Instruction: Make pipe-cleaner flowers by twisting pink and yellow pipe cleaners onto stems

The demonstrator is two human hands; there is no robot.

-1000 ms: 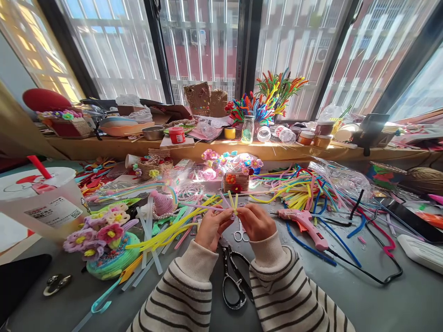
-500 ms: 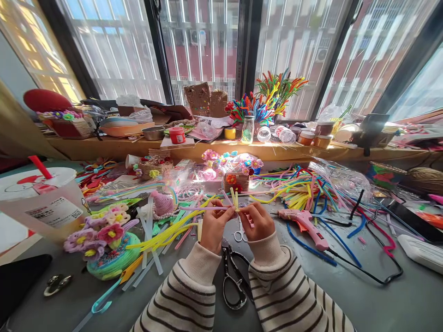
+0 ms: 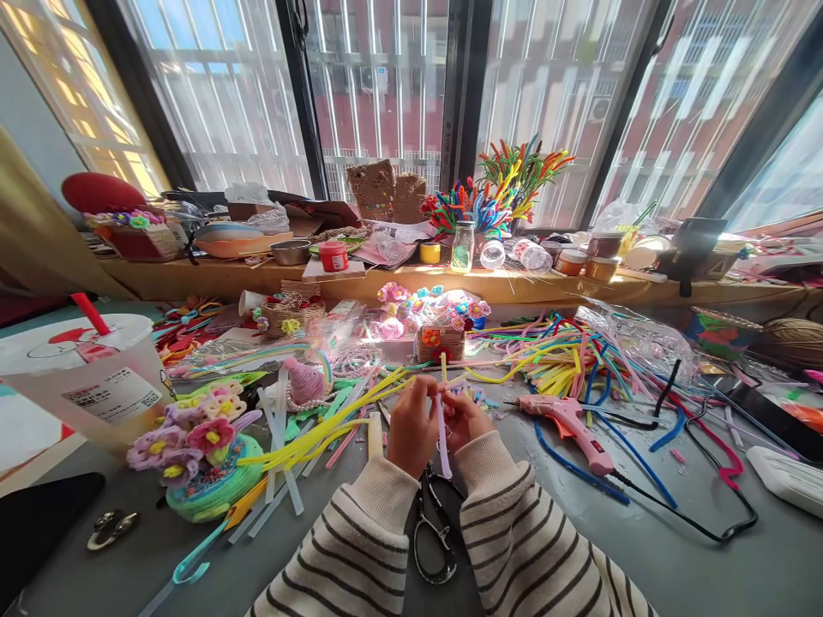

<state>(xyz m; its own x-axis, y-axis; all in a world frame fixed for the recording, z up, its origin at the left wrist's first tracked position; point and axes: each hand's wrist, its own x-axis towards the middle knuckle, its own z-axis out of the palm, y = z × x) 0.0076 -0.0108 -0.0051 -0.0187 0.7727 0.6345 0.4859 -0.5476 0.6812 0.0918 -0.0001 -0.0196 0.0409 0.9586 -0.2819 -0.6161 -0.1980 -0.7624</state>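
Observation:
My left hand (image 3: pixel 413 428) and my right hand (image 3: pixel 468 420) meet over the middle of the table, fingers pinched together. Between them is a lilac pipe cleaner (image 3: pixel 443 444), its long end hanging down toward me. A short yellow pipe cleaner (image 3: pixel 443 367) sticks up above the fingertips; where the two join is hidden by my fingers. Black-handled scissors (image 3: pixel 435 531) lie below my wrists. Left of my left hand stretch long yellow pipe cleaners (image 3: pixel 309 441), close to a pale stick-like piece (image 3: pixel 375 435).
A pink hot glue gun (image 3: pixel 569 424) with its black cord lies right of my hands. More pipe cleaners (image 3: pixel 559 368) are heaped behind it. At left stand a plastic drink cup (image 3: pixel 103 386) and a flower-topped green piece (image 3: pixel 215 480). Jars and craft supplies line the windowsill (image 3: pixel 257 276).
The lilac pipe cleaner has swung from pointing left to hanging down between my hands. My left hand has turned more upright and moved right, and the hands are closer together. The view has shifted slightly.

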